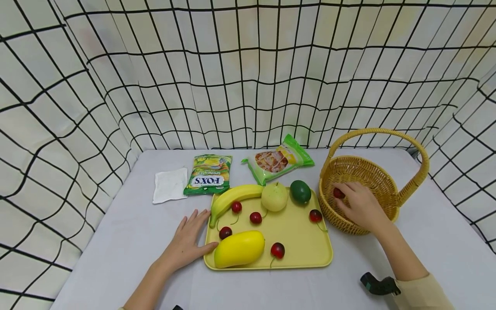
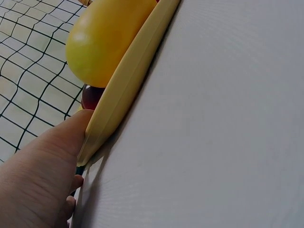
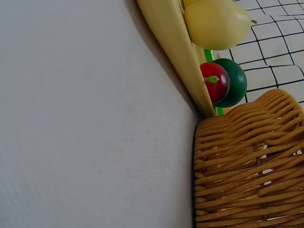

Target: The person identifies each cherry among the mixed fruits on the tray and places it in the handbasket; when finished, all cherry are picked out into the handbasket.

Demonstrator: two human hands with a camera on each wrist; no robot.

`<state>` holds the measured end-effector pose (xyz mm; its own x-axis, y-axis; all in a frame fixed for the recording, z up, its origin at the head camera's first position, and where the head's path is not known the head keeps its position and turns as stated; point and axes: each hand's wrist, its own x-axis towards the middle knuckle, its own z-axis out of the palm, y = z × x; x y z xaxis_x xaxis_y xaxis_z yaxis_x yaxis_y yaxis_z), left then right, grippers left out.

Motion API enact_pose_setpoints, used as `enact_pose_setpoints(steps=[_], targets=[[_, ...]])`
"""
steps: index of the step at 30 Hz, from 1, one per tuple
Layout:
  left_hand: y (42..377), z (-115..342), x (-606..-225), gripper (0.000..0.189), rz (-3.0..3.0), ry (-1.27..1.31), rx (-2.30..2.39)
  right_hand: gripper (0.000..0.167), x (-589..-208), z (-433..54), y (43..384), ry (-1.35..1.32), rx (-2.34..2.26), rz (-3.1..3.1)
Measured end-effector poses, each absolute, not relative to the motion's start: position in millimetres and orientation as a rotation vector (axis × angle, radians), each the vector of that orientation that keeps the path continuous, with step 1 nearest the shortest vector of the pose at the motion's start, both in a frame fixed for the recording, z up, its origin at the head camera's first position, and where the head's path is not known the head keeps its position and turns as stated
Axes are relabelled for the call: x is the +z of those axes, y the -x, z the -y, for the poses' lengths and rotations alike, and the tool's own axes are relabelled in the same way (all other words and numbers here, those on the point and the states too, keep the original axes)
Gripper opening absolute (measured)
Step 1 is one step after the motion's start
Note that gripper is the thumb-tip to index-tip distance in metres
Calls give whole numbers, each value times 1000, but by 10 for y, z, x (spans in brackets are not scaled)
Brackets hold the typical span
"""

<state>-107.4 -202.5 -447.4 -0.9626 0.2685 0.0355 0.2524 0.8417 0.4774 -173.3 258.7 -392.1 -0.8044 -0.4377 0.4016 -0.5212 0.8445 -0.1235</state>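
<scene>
My right hand point(image 1: 360, 206) reaches into the wicker basket point(image 1: 329, 215) and pinches a dark red cherry point(image 1: 339, 193) between fingers and thumb. My left hand point(image 1: 187, 241) rests at the left edge of the yellow tray point(image 1: 298, 232), fingers straight, the thumb touching its rim. On the tray lie a banana point(image 1: 236, 194), a yellow mango point(image 1: 241, 249), a pale green pear point(image 1: 274, 198), a dark green avocado point(image 1: 300, 192) and several cherries point(image 1: 277, 250). In the right wrist view the basket's woven side point(image 3: 247, 166) stands against the tray's end; the right hand is out of that view.
Behind the tray lie a green Fox's candy bag point(image 1: 209, 174), a green and white snack packet point(image 1: 277, 159) and a white square packet point(image 1: 170, 185). The basket's tall handle point(image 1: 420, 159) arches over its opening. Grid-patterned cloth point(image 1: 248, 77) encloses the white table point(image 1: 128, 228).
</scene>
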Motion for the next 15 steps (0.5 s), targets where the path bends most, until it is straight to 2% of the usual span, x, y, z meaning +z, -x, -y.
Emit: enact_pose_setpoints(steps=[15], targets=[[1067, 2016, -4484, 90, -2992, -411, 764, 38, -4010, -2641, 1950, -673, 294, 2798]])
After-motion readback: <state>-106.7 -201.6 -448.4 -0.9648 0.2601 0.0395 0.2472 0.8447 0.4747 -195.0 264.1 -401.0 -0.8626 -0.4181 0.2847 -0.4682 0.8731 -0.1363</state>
